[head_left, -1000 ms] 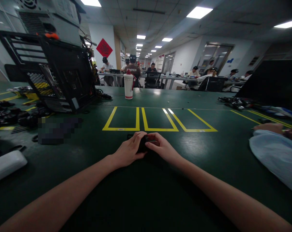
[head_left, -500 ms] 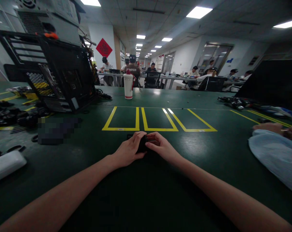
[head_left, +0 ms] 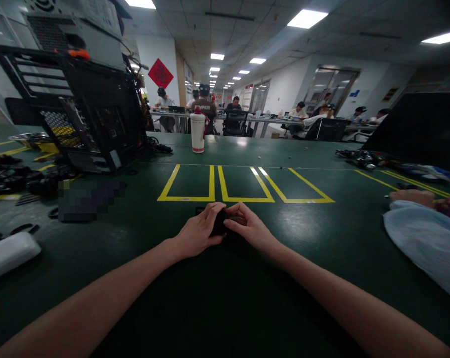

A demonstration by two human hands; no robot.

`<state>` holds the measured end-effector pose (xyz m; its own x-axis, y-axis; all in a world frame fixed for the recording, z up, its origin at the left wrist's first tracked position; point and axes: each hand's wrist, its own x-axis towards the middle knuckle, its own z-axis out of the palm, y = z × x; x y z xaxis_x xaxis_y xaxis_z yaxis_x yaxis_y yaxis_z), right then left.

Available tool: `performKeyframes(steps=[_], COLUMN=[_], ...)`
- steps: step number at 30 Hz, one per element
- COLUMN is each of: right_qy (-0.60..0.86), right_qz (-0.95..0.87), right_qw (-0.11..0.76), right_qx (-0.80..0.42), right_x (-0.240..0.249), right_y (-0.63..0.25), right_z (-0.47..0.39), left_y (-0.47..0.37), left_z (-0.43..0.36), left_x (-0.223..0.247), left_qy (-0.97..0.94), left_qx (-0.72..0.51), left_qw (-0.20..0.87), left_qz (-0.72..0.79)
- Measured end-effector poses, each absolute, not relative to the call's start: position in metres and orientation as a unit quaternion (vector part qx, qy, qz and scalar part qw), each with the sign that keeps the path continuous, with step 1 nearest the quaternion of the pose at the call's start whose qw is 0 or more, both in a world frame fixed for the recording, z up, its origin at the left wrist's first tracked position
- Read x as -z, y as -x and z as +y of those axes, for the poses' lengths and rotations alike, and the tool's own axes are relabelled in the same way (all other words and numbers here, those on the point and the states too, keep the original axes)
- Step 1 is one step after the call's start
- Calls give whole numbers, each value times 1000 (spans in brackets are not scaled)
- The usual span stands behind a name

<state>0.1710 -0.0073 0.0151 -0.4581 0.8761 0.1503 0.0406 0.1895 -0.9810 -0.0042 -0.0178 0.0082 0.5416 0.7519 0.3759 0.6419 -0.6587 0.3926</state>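
Observation:
My left hand (head_left: pixel 198 233) is closed over a small black block-like object (head_left: pixel 219 226), its thumb along the near side and its fingers across the top. The object sits low at the table's middle, and its exact kind is too dark to make out. My right hand (head_left: pixel 252 229) meets the object's right side, with thumb and fingertips pinched together. Whatever lies between those fingertips is hidden. Just beyond both hands are yellow tape outlines (head_left: pixel 247 200) on the green table (head_left: pixel 225 308).
An open black computer case (head_left: pixel 109 119) stands at the left, near dark cables (head_left: pixel 8 174) and a white case (head_left: pixel 12 256). A white tumbler (head_left: pixel 198 133) is farther back. On the right are another person's hand (head_left: pixel 413 198) and pale sleeve (head_left: pixel 426 233), beside a black panel (head_left: pixel 426 129).
My hands and the black object stay almost in place; the right fingertips shift very slightly. At the right, the other person's hand and sleeve move a little.

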Motion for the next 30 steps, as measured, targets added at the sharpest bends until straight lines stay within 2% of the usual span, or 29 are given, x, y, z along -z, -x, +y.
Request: performKeyframes(steps=[6,10,15,21,25,30], right_qy=[353,299,329,367,312,329], right_qz=[-673,-669,-667,-681,-683,-675], right_qw=[359,379,402,362,378,389], right_qx=[-542,-565,-535,-521,-541,-534], right_x=[-18,-18,-15,-16,-17,-16], right_y=[-172,-172,-170,-172,-172,-171], right_z=[-8,-10,-10,-7,-10,-12], left_y=[5,4,4,5,5,5], left_z=[-18,-18,-17,-18,-18,-18], left_x=[-8,-8,-8,-8,-8,-8], left_qy=[-872,-873,-872,-871,-871,-870], left_qx=[-260,-257,-265,-259,-255,-265], left_qw=[102,103,101,110,111,112], left_qz=[402,400,399,402,405,400])
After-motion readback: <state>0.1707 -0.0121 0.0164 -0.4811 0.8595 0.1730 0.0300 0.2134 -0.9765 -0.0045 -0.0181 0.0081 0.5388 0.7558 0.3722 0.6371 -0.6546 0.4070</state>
